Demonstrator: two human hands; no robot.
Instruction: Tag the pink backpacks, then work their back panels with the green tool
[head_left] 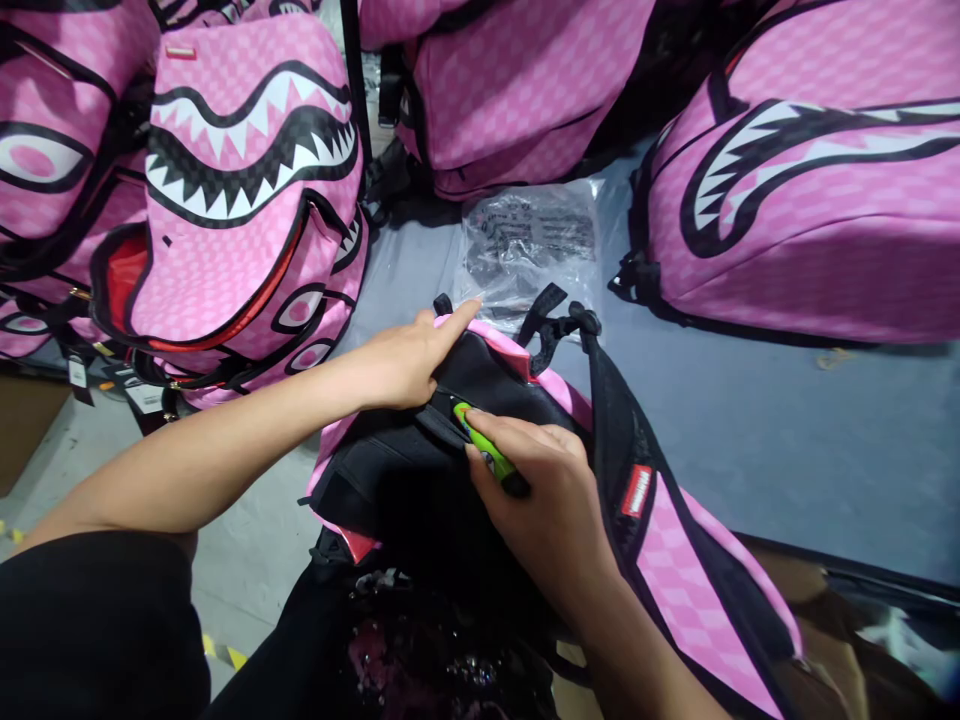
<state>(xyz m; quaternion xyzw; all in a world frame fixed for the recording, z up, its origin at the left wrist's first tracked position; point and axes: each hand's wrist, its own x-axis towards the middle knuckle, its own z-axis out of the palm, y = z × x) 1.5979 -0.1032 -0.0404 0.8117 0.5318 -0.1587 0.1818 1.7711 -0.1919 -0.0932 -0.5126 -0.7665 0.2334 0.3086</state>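
At the black panel [397,460], the right hand [547,490] pinches a green tool [486,442] between its fingers, long axis slanting toward the left hand [409,360], whose grip cannot be told

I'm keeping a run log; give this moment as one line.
left hand: touching backpack | right hand: holding green tool | beyond backpack: clear plastic bag

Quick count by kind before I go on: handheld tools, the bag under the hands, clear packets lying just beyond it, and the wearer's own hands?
Green tool: 1
Pink-and-black bag under the hands: 1
Clear plastic packet: 1
Hands: 2, left hand and right hand
Total: 5
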